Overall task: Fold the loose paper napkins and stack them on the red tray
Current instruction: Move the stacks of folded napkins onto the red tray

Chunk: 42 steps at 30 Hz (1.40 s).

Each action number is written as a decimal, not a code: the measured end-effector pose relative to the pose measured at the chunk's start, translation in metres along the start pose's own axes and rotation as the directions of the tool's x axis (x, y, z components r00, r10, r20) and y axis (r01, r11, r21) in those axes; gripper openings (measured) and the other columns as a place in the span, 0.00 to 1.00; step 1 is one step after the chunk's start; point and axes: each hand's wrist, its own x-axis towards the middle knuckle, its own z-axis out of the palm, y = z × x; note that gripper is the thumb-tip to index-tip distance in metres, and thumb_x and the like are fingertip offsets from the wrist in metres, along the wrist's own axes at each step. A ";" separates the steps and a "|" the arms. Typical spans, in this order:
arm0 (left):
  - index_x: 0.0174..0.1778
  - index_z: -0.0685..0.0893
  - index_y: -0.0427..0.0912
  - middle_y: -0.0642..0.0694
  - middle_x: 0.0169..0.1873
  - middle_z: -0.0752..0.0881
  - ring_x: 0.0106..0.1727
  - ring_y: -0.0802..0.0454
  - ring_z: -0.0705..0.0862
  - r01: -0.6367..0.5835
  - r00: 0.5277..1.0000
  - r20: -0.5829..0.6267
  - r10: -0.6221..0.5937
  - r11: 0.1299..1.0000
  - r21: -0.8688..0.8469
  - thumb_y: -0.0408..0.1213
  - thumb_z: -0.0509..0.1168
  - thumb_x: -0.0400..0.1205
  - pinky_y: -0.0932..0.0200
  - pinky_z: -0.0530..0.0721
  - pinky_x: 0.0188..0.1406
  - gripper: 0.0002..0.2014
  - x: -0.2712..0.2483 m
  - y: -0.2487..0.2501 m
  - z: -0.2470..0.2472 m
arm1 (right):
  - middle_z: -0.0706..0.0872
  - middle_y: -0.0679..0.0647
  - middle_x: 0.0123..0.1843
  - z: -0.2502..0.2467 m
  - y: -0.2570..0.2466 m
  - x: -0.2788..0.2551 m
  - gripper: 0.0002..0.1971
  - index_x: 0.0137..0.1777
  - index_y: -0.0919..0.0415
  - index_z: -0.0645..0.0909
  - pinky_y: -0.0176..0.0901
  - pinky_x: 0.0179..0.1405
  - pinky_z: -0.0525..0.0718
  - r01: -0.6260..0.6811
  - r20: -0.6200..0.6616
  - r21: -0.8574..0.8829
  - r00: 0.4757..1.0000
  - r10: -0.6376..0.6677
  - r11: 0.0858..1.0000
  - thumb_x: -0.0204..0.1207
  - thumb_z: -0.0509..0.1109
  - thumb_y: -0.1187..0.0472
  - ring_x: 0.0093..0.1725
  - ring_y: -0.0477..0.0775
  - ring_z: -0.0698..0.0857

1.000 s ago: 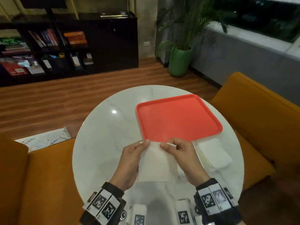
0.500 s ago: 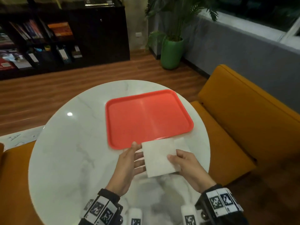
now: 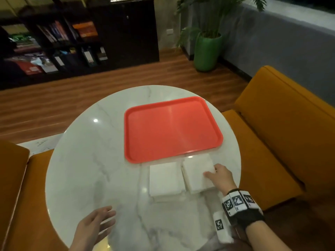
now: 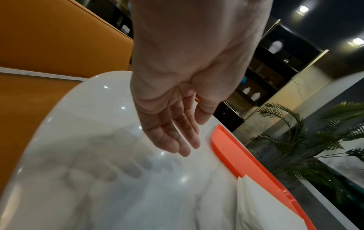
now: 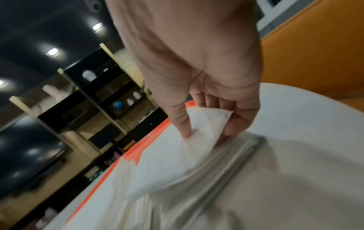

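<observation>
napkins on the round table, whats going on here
A person is working through paper napkins at a round marble table. Their right hand pinches the corner of the top napkin on the right pile, peeling it up. A second white pile lies just left of it. The left hand hovers open over the table, holding nothing. The red tray behind the piles has no napkins on it yet.

Left hand hovers flat, fingers straight; right hand pinches, thumb against curled fingers.
</observation>
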 end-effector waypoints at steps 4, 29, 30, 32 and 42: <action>0.49 0.88 0.37 0.38 0.45 0.91 0.45 0.40 0.86 -0.021 0.999 0.046 0.017 0.997 0.080 0.30 0.62 0.86 0.56 0.79 0.41 0.09 0.001 -0.005 0.008 | 0.74 0.61 0.67 0.006 -0.011 -0.007 0.33 0.73 0.58 0.63 0.59 0.63 0.76 -0.029 -0.126 -0.229 0.992 0.000 0.973 0.72 0.73 0.49 0.66 0.64 0.75; 0.78 0.66 0.40 0.44 0.73 0.72 0.72 0.43 0.73 -0.668 0.740 0.662 0.118 0.011 0.744 0.41 0.74 0.74 0.47 0.71 0.72 0.37 0.067 0.097 0.165 | 0.88 0.59 0.54 -0.019 -0.002 -0.013 0.19 0.65 0.63 0.77 0.52 0.48 0.84 -0.159 0.086 0.528 0.987 0.134 0.835 0.74 0.71 0.67 0.53 0.59 0.86; 0.77 0.65 0.40 0.44 0.72 0.71 0.71 0.44 0.73 -0.654 0.748 0.654 0.114 -0.046 0.755 0.43 0.75 0.72 0.47 0.71 0.72 0.39 0.068 0.093 0.166 | 0.88 0.58 0.53 -0.023 -0.003 -0.018 0.16 0.63 0.61 0.78 0.51 0.46 0.84 -0.153 0.095 0.582 0.988 0.120 0.799 0.75 0.69 0.68 0.53 0.59 0.86; 0.78 0.64 0.41 0.45 0.71 0.70 0.70 0.44 0.72 -0.625 0.764 0.634 0.119 -0.110 0.773 0.47 0.77 0.70 0.45 0.67 0.73 0.43 0.070 0.087 0.168 | 0.89 0.57 0.53 -0.029 -0.006 -0.025 0.12 0.58 0.58 0.79 0.50 0.43 0.83 -0.139 0.105 0.658 0.990 0.092 0.740 0.77 0.66 0.70 0.53 0.59 0.86; 0.69 0.75 0.46 0.41 0.72 0.68 0.75 0.39 0.64 -0.589 0.803 0.596 -0.012 -0.172 0.789 0.56 0.77 0.67 0.39 0.60 0.76 0.37 0.072 0.080 0.169 | 0.87 0.59 0.56 -0.039 -0.017 -0.026 0.11 0.57 0.57 0.79 0.50 0.45 0.83 -0.086 0.067 0.743 0.996 0.054 0.663 0.78 0.63 0.69 0.55 0.59 0.84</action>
